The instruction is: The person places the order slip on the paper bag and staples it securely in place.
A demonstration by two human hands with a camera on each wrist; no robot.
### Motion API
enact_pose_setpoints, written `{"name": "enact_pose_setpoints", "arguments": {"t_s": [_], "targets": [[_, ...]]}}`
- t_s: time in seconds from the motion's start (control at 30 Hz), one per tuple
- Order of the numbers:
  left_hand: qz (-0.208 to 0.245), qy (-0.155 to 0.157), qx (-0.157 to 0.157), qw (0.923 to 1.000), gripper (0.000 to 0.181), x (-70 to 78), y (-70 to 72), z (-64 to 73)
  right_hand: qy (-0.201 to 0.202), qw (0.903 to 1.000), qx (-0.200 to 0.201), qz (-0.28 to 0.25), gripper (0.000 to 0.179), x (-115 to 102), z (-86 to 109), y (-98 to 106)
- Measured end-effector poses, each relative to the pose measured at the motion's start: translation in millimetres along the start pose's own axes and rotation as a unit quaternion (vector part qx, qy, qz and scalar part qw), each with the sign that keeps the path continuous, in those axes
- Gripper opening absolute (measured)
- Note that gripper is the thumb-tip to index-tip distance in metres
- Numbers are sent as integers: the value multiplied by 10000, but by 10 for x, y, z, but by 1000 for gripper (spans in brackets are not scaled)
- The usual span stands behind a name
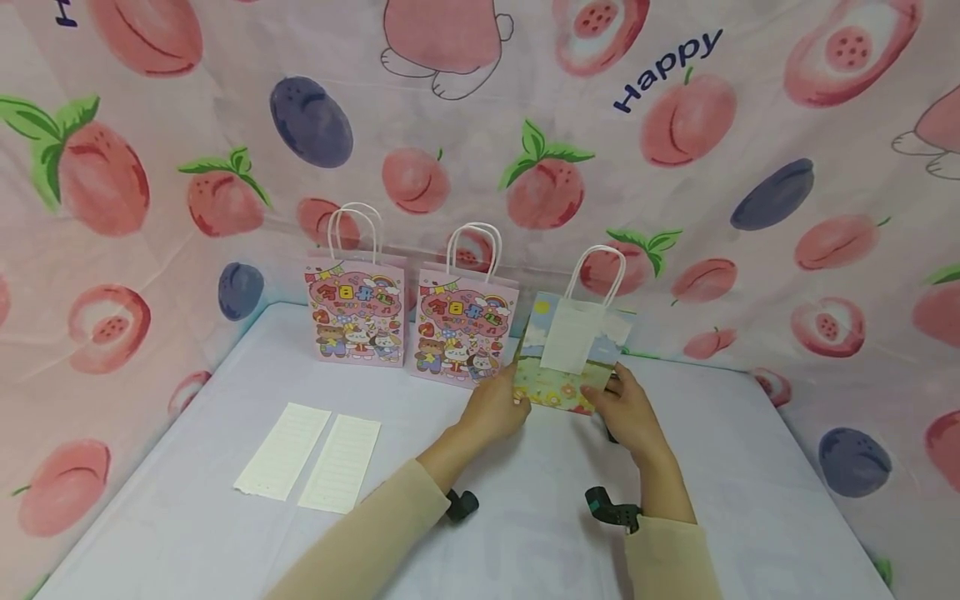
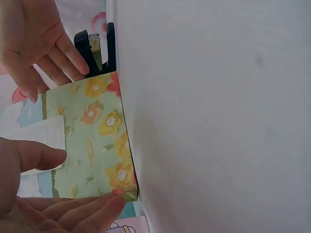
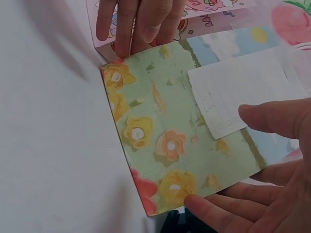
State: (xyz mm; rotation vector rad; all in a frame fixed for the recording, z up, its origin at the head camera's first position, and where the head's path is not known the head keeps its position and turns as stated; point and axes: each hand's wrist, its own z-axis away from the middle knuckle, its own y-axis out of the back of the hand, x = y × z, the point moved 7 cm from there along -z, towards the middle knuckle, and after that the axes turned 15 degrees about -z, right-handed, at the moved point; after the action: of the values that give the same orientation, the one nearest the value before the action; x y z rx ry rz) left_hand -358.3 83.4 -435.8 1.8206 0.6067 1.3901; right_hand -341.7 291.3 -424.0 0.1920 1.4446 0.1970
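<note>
A paper gift bag with a meadow and yellow flowers stands upright between my two hands. A white paper slip lies against its upper front, below the looped white handles. My left hand is at the lower left side, its straight fingers along the bag's edge and its thumb in front, as the left wrist view shows. On the opposite side is my right hand, fingers extended along the edge and thumb over the slip in the right wrist view. Behind the bag's right side, a black stapler shows in the left wrist view.
Two pink cartoon gift bags stand to the left at the back, the nearer one close beside my left hand. Two white paper slips lie on the white-covered table at left. Behind rises a fruit-printed cloth.
</note>
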Motion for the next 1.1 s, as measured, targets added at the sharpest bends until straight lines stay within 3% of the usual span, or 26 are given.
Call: {"name": "enact_pose_setpoints", "arguments": {"t_s": [0.37,0.73,0.93,1.1], "targets": [[-85,-58,2,9999,59,-27,25,25,130,9991,-61,-397,89,5,-17,-84],[-89,-100,-142,9998,63,-2,80,104,223,9996,170,-57,95,-89,56,-9],[-231,-154,-211,9994,61,28,174,184,257,9980,571,102,91,-176,105,107],[-185,-125,-175,9996,57,-19,307,246,621,9896,1299,31,78,-359,213,208]]}}
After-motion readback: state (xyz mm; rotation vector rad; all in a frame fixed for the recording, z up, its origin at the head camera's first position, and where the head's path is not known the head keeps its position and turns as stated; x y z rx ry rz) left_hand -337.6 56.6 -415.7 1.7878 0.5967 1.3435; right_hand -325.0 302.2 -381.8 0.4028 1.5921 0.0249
